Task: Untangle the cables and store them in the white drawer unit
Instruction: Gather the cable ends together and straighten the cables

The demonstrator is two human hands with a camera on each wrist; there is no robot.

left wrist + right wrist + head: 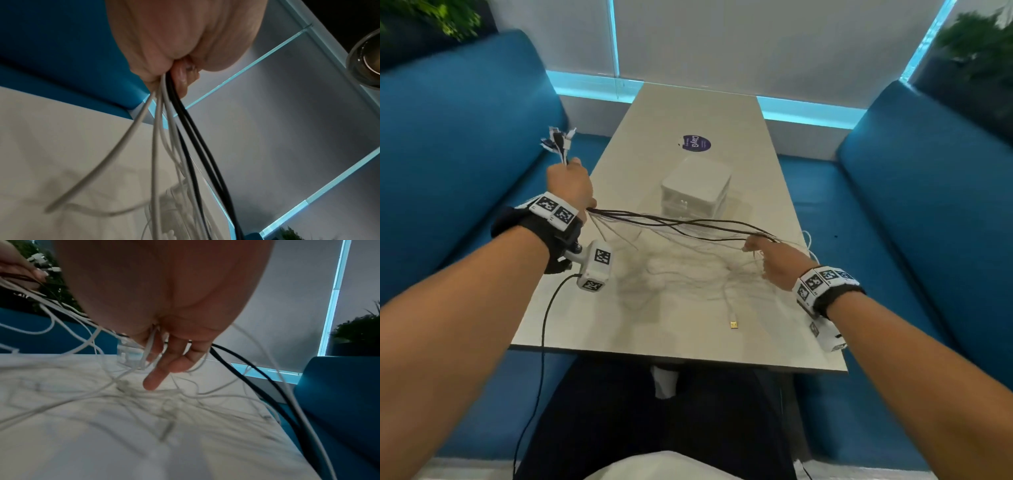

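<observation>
My left hand (566, 180) is raised at the table's left edge and grips a bundle of black and white cables (186, 129). Their plugs (558, 141) stick out above the fist (180, 71). The black cables (681, 224) stretch across to my right hand (765, 251), in front of the white drawer unit (695, 188), which stands shut mid-table. The right hand (164, 353) has its fingers (153, 381) straight and spread, with white strands running between them and black cables (246, 369) passing behind. Loose white cables (705, 274) lie tangled on the table below.
A gold USB plug (734, 324) lies near the front of the beige table (688, 113). A purple sticker (695, 143) lies beyond the drawer unit. Blue sofas (448, 137) (928, 171) flank the table. A black lead (544, 325) hangs from my left wrist camera.
</observation>
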